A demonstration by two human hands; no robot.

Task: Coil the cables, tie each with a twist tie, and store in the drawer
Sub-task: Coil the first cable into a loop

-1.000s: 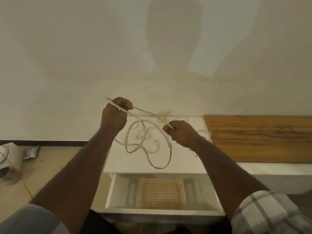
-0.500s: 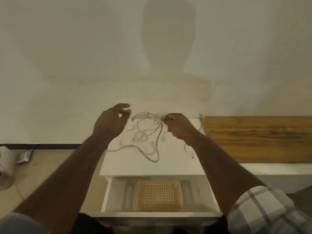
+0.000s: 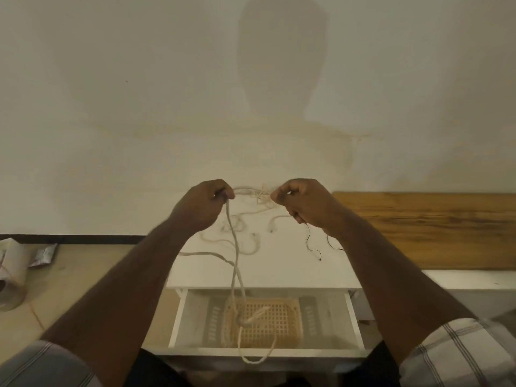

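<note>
My left hand [image 3: 205,203] and right hand [image 3: 303,201] each pinch the white cable [image 3: 236,256] above the desk [image 3: 279,272] — hands apart, a long loop hanging over the open drawer [image 3: 354,319] — remaining cables tangled behind

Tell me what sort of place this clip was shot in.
Probably a plain room in a home: a bare painted wall, a small white table with an open drawer, a wooden board beside it, and a tiled floor.
</note>
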